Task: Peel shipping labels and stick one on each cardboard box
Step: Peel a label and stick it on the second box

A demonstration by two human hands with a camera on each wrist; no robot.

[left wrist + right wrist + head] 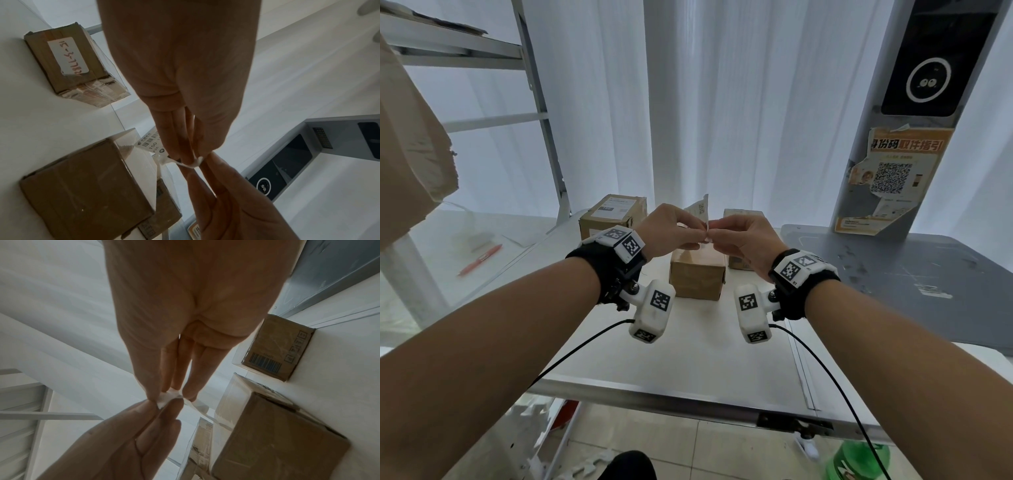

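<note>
Both hands are raised over the white table (688,359). My left hand (697,233) and right hand (717,228) pinch the lower corner of a white shipping label (700,209), fingertips almost touching. The label stands up behind the fingers; the left wrist view shows its barcode side (149,143). My left hand (185,155) and right hand (168,392) hold a curled white corner (167,396). Three cardboard boxes stand below: a back-left box (613,214) with a white label on top, a plain middle box (697,277), and a right box (738,214) partly hidden by my right hand.
A red pen (479,262) lies on the surface to the left, beside a metal shelf frame (544,137). On the right, a grey kiosk pillar (928,68) carries a torn poster (893,178) and stands on a grey base (893,267). A cardboard sheet (410,154) hangs far left.
</note>
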